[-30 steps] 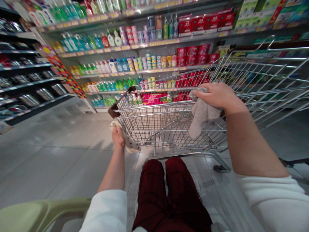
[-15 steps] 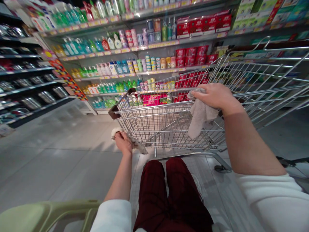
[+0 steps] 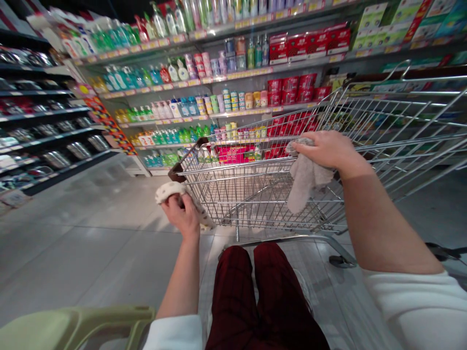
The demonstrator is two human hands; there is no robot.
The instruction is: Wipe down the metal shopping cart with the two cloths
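A metal shopping cart (image 3: pixel 226 194) stands across in front of my knees. My right hand (image 3: pixel 324 148) is closed on a grey cloth (image 3: pixel 304 182), which it presses against the cart's upper side rail; the cloth's loose end drapes over the wire side. Lower and to the left, my left hand (image 3: pixel 182 211) grips a cream cloth with dark spots (image 3: pixel 170 189). Part of that cloth bulges above the fingers and part hangs behind the hand near the cart's lower front corner. Whether it touches the wires I cannot tell.
Shelves of bottles, tubs and red boxes (image 3: pixel 297 46) rise behind the cart. Metal pots (image 3: pixel 78 150) fill the shelves at left. A light green plastic stool or chair (image 3: pixel 73 325) is at the lower left. Grey floor tiles (image 3: pixel 105 253) lie beside the cart.
My left hand has shifted a little, and its spotted cloth now bulges larger up and to the left. My right hand stays on the rail with the grey cloth. The view has shifted slightly.
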